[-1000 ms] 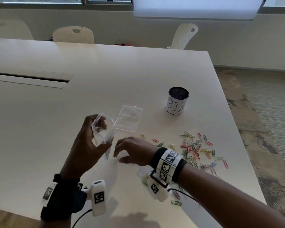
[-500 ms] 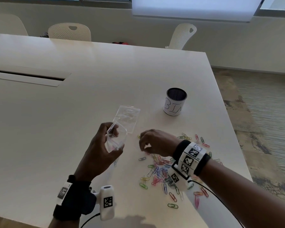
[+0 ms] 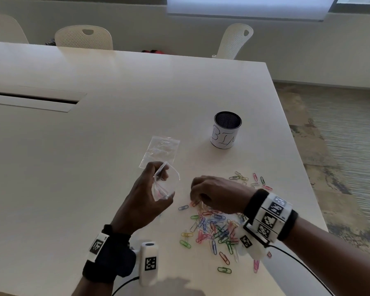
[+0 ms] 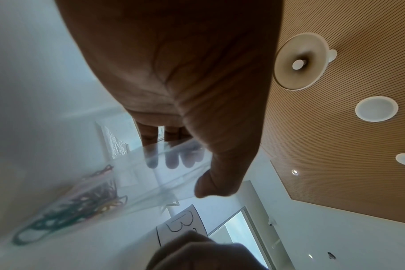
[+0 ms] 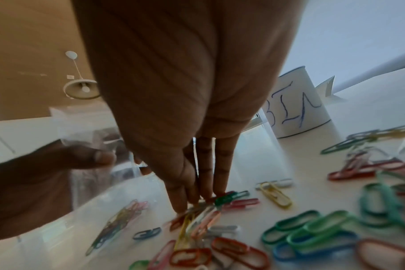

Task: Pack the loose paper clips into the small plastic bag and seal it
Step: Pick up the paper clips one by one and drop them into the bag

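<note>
I'm seeing my left hand (image 3: 145, 201) pinching the small plastic bag (image 3: 165, 184) left of the paper clips (image 3: 214, 229), right hand (image 3: 218, 195) fingers (image 5: 206, 186) bunching on clips on the bench (image 3: 94, 146), just beside the bag.

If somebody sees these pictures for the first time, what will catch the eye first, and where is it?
First the coloured paper clips, scattered on the white table near its right front corner, where the right hand gathers a few with its fingertips. Just left of them, the left hand holds a small clear bag open above the table, some clips already inside. Behind stands a mesh cup labelled BIN.
</note>
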A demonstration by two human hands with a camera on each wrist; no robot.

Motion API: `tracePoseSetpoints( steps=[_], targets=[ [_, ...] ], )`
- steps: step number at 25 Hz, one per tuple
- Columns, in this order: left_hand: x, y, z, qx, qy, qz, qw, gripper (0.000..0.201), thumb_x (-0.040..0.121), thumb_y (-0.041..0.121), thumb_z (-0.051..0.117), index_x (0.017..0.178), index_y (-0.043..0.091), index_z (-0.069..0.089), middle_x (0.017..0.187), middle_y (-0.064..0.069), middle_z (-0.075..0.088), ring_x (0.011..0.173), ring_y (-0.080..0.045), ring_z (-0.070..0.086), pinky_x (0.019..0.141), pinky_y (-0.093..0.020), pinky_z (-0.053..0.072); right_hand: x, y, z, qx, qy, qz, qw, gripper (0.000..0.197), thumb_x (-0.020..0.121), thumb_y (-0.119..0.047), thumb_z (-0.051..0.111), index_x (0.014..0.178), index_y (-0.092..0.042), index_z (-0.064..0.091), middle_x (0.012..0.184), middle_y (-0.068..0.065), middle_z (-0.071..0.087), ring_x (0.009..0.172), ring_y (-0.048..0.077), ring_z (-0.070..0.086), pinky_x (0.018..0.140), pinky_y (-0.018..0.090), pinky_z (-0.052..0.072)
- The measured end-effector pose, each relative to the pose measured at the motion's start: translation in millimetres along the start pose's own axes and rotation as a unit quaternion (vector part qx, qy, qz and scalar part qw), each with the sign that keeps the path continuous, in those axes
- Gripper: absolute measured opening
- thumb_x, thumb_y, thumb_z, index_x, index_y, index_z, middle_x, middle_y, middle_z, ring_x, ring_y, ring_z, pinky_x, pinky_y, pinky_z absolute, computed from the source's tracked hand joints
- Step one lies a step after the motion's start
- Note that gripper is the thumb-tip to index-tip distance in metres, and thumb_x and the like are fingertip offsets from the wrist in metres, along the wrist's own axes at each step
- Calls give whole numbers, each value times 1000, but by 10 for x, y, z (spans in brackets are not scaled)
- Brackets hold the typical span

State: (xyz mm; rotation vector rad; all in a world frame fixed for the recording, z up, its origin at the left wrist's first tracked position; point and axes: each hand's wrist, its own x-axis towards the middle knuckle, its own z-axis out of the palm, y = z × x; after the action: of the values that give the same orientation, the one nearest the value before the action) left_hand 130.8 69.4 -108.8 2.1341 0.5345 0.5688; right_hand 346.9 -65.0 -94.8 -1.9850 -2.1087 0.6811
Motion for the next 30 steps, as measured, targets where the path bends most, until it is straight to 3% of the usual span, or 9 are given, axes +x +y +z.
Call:
tracePoseSetpoints(
  steps=[2, 4, 6, 13, 17, 22, 25, 27, 30],
  targets=[
    [12, -3, 27, 0, -7, -2, 1000, 52, 84, 20, 81, 123, 27, 47, 109, 7, 56, 110, -20, 63, 99, -26, 50, -157, -23, -55, -3, -11, 22, 1000, 37, 101, -30, 61, 138, -23, 59, 140, -3, 55, 117, 12, 60, 97, 30, 55],
    [25, 6, 59, 2, -11, -3, 1000, 54, 85, 14, 83, 124, 24, 47, 109, 8, 56, 111, -19, 62, 98, -19, 49, -238, -23, -67, -64, -30, 50, 996, 68, 90, -55, 68, 150, -33, 45, 148, -6, 46, 126, 13, 52, 94, 26, 49],
    [37, 26, 89, 0, -14, -2, 1000, 53, 86, 12, 83, 124, 21, 47, 110, 7, 57, 111, -18, 61, 97, -12, 47, -255, -41, 3, -100, -41, 57, 992, 79, 82, -61, 72, 152, -39, 40, 150, -6, 43, 129, 14, 47, 96, 29, 48],
    [95, 63, 145, -2, -19, 8, 1000, 53, 86, 12, 83, 123, 20, 47, 109, 4, 57, 109, -17, 61, 95, -9, 46, -286, -130, 249, -52, 29, 32, 998, 32, 100, -25, 63, 131, -26, 64, 132, 0, 59, 112, 14, 59, 96, 25, 54],
    [85, 64, 159, -5, -20, 6, 1000, 52, 83, 22, 80, 123, 21, 47, 109, 5, 57, 108, -17, 62, 95, -10, 46, -335, -177, 240, -60, 47, 32, 997, 23, 105, -15, 51, 120, -15, 68, 115, 2, 63, 95, 13, 65, 81, 19, 54],
    [71, 64, 180, -10, -24, 1, 1000, 53, 83, 28, 77, 126, 23, 47, 110, 5, 58, 111, -17, 63, 97, -11, 47, -369, -54, 164, 28, 103, 94, 990, 12, 98, -4, 65, 98, -9, 75, 100, 3, 71, 79, 13, 71, 73, 29, 64],
    [71, 51, 200, -10, -20, 0, 1000, 53, 84, 26, 79, 127, 25, 47, 110, 8, 59, 111, -16, 63, 96, -12, 47, -442, 22, 61, 157, 147, 166, 962, 7, 88, -5, 78, 92, -10, 79, 89, -2, 77, 77, 10, 75, 75, 23, 63],
    [76, 50, 220, -8, -23, 2, 1000, 54, 86, 20, 82, 126, 25, 47, 110, 8, 58, 110, -17, 63, 95, -11, 48, -499, 1, -34, 262, 177, 204, 926, 8, 84, -4, 81, 89, -9, 80, 78, -1, 78, 71, 13, 77, 66, 21, 62],
    [88, 48, 252, -8, -29, 4, 1000, 55, 86, 14, 83, 125, 26, 47, 109, 8, 58, 110, -18, 63, 93, -17, 50, -553, -111, -228, 369, 216, 218, 877, 9, 82, -4, 83, 90, -9, 80, 77, 5, 80, 69, 13, 78, 56, 18, 54]
  ],
)
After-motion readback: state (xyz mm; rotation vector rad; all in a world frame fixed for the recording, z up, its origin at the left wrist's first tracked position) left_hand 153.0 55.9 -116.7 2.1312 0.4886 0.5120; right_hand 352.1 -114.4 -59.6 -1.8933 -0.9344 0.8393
